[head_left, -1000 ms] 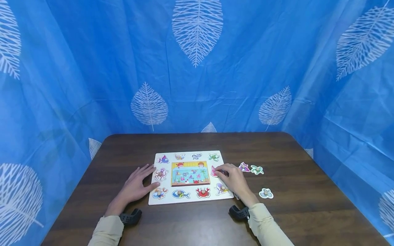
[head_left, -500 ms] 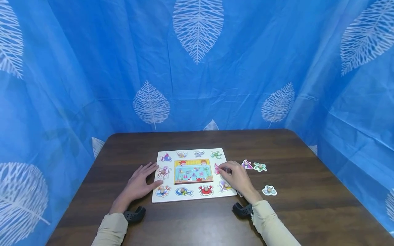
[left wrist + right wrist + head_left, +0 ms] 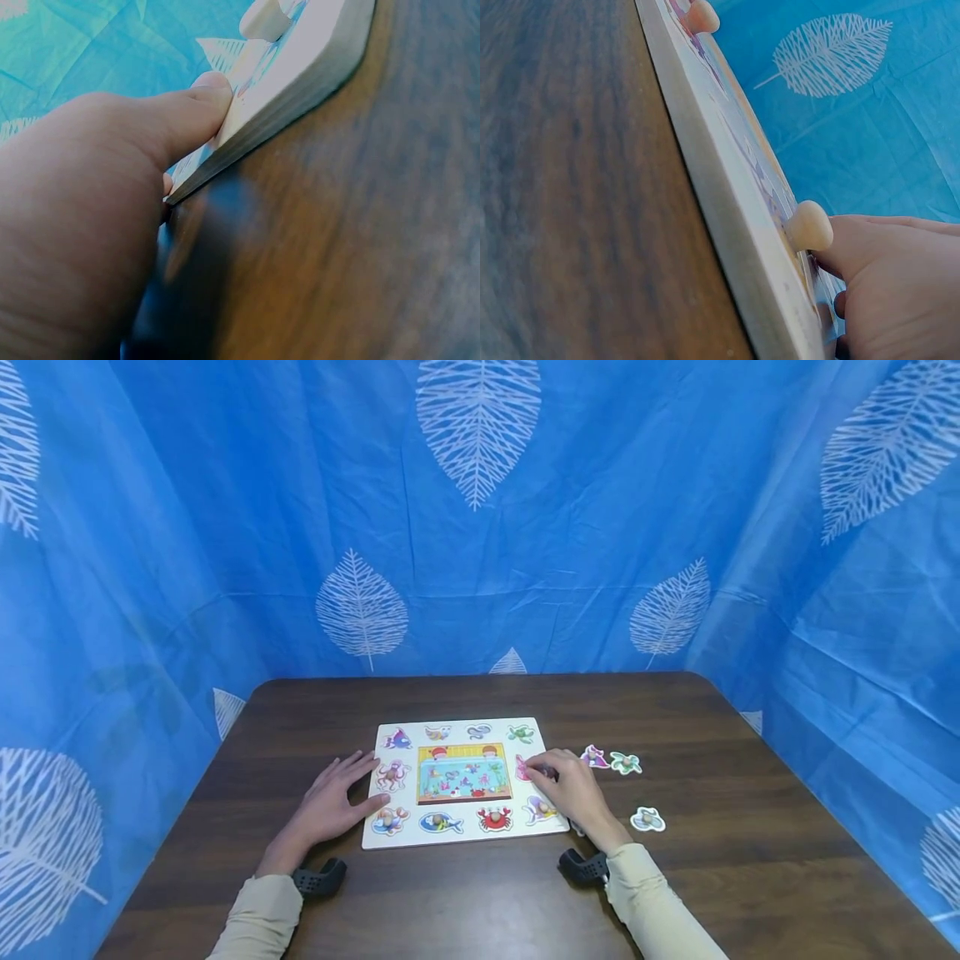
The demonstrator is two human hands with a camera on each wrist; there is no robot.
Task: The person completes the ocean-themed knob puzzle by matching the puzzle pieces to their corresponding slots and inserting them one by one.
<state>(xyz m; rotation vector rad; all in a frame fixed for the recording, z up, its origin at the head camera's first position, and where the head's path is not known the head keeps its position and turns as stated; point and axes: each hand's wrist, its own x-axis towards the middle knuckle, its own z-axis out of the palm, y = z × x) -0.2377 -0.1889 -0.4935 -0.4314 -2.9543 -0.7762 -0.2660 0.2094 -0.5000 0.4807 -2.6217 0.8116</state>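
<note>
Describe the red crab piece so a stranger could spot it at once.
On the brown table lies a white puzzle board. In the row along its near edge, third from the left, sits the crab piece, the only mostly red animal there.

Head view, last second | I see my framing drift: table, far edge, slightly higher than a second ago | puzzle board and turtle piece up, and left of where I had them half a second ago
</note>
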